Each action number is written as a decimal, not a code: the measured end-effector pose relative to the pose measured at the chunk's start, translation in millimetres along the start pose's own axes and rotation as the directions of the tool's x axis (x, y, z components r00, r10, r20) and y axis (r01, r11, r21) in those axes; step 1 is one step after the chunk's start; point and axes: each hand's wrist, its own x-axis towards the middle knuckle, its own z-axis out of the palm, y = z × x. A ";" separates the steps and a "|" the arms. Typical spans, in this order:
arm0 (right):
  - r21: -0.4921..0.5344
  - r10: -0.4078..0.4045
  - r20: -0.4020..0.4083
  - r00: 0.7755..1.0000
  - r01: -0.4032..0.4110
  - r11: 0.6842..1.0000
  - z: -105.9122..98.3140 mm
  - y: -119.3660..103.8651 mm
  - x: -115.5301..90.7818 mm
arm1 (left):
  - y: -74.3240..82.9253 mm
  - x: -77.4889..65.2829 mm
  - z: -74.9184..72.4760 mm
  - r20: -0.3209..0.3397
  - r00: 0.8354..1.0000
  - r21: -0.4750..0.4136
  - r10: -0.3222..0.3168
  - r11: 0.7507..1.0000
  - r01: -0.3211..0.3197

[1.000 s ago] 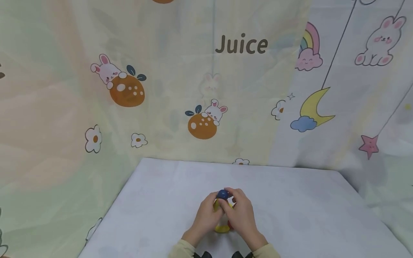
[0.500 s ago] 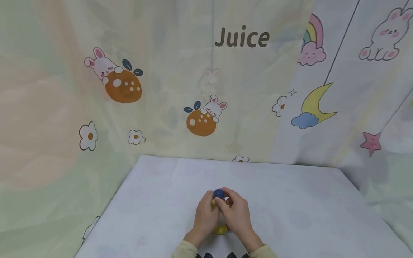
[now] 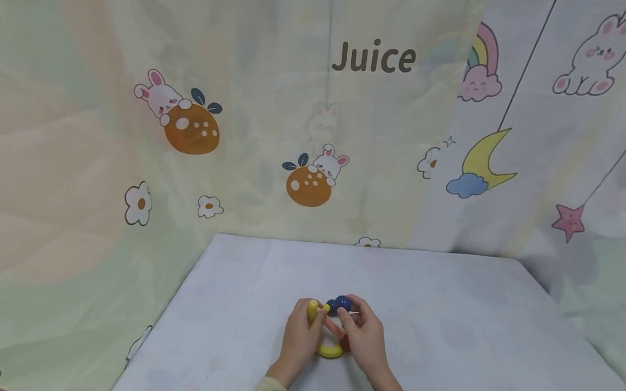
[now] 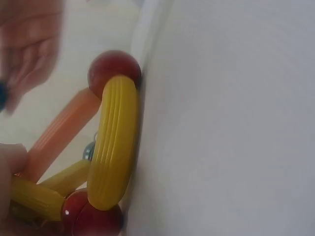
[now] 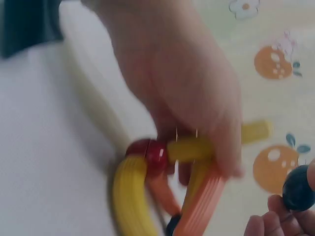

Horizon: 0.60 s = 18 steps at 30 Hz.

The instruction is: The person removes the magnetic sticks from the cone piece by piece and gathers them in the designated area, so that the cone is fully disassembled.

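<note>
A framework of curved and straight rods with ball joints stands on the white table. My left hand (image 3: 299, 332) grips it by a yellow rod (image 3: 312, 310) near the top. My right hand (image 3: 365, 335) pinches a dark blue ball (image 5: 298, 189), which is apart from the frame in the right wrist view. A second blue ball (image 5: 173, 225) is partly hidden at an orange rod (image 5: 203, 206). Low in the left wrist view, a curved yellow rod (image 4: 114, 142) joins an upper red ball (image 4: 110, 69) and a lower red ball (image 4: 93, 219).
The white table (image 3: 440, 309) extends around both hands. Behind it hangs a printed cloth (image 3: 254, 163) with rabbits, oranges and flowers. A dark band (image 5: 29, 24) shows at a wrist in the right wrist view.
My hands have moved slightly apart, the right one drawing the blue ball to the right. The frame has turned, so the yellow rod, an orange rod and another blue ball show between the hands.
</note>
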 end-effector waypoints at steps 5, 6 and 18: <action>-0.068 0.119 -0.059 0.991 -0.123 0.990 -6.0 15.1 -3.7 | -12.5 -3.9 -4.3 0.036 0.981 -0.108 -0.190 0.975 0.193; -0.086 0.133 -0.068 0.989 -0.138 0.987 -6.7 19.5 -4.5 | -16.3 -4.9 -5.1 0.052 0.973 -0.131 -0.226 0.964 0.231; -0.311 0.120 -0.171 0.978 -0.170 0.935 -37.8 71.0 43.8 | -34.6 -3.4 -11.8 0.022 0.979 -0.186 -0.204 0.961 0.204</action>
